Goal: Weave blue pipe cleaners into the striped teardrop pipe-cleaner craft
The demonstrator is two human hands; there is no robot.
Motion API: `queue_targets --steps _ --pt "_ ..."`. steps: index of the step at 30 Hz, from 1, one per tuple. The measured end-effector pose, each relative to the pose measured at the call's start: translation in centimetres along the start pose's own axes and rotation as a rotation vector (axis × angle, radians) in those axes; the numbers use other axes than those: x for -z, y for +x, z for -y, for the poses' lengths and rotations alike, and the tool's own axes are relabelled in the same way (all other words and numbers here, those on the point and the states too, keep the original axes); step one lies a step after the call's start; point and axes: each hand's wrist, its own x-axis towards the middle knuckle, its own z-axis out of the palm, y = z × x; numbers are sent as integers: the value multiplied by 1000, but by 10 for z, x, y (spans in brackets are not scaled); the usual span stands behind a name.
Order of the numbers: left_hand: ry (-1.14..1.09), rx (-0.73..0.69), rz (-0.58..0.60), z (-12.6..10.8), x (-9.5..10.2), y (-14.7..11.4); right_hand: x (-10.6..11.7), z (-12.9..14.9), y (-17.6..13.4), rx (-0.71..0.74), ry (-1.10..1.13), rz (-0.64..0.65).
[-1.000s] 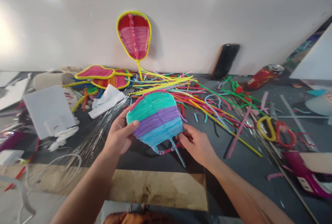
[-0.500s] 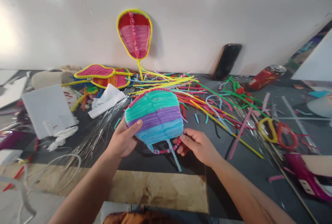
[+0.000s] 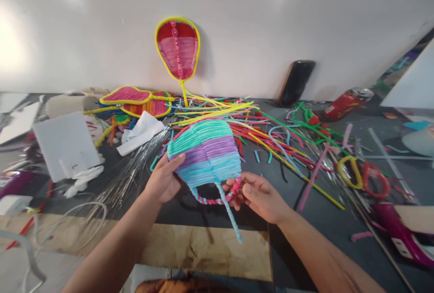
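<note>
A fan-shaped pipe-cleaner piece [image 3: 206,150], banded in green, purple and light blue, is tilted between my hands above the dark table. My left hand [image 3: 165,177] grips its left side, thumb on the front face and fingers behind. From the bottom hangs a twisted light-blue stem [image 3: 231,216]. A pink-and-blue twisted pipe-cleaner edging [image 3: 210,201] loops below the lower edge, apart from the blue band. My right hand [image 3: 259,196] pinches this edging near the lower right corner, its fingertips partly hidden.
Against the white wall stands a yellow-rimmed pink-and-red fan [image 3: 178,49]. Loose pipe cleaners [image 3: 220,107] spread behind the piece. A phone [image 3: 296,82] and a red can [image 3: 349,103] are at the back right; a purple-handled tool [image 3: 395,229] lies at right, white paper [image 3: 66,146] at left.
The piece has tipped, and its stem now reaches lower. My right hand has moved slightly down, with the twisted edging showing more beside its fingers. My left hand keeps its grip.
</note>
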Motion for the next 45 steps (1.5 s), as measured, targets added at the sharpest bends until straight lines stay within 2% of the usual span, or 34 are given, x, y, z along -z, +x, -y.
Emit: queue_targets --steps 3,6,8,10,11,13,15,16,18,20,21,22,23,26,27,28,30,32,34,36,40,45 --pt "-25 -31 18 4 -3 0 -2 -1 -2 27 -33 -8" --pt "-30 -45 83 11 -6 1 -6 1 -5 156 -202 -157" --pt "3 -50 89 16 -7 1 -8 6 -8 330 -433 -290" --pt "39 -49 80 20 -7 0 -7 13 -10 514 -788 -349" --pt "51 -31 105 21 -8 -2 -7 15 -11 598 -987 -344" --pt "57 39 244 24 -9 -7 -8 16 -12 724 -1350 -282" --pt "59 119 428 28 -13 -13 -10 12 -11 767 -1600 -204" --pt "72 142 475 31 -15 -16 -13 9 -9 761 -1680 -158" --pt "144 159 441 36 -18 -18 -16 2 -7 712 -1744 -57" --pt "222 164 328 40 -19 -18 -17 -1 -5 677 -1659 32" --pt "239 169 284 41 -19 -17 -14 -1 -5 669 -1577 31" --pt "236 179 261 40 -18 -16 -11 0 -4 666 -1491 -21" --pt "215 189 255 39 -16 -14 -6 2 -4 663 -1403 -126" --pt "119 196 284 33 -12 -13 13 12 -2 623 -1111 -592" --pt "90 188 296 31 -11 -13 19 15 -1 586 -962 -678" --pt "68 180 310 30 -11 -13 23 16 0 520 -803 -689" --pt "41 174 336 30 -10 -14 25 16 2 310 -515 -552" --pt "27 186 357 30 -10 -15 21 12 2 80 -331 -387" --pt "14 202 371 31 -10 -14 14 8 1 -48 -226 -342" --pt "9 224 397 30 -10 -14 9 5 1 -31 -150 -387" --pt "63 312 465 26 -11 -13 7 5 2 99 -55 -464" --pt "17 340 462 28 -12 -14 4 8 5 67 -3 -436"
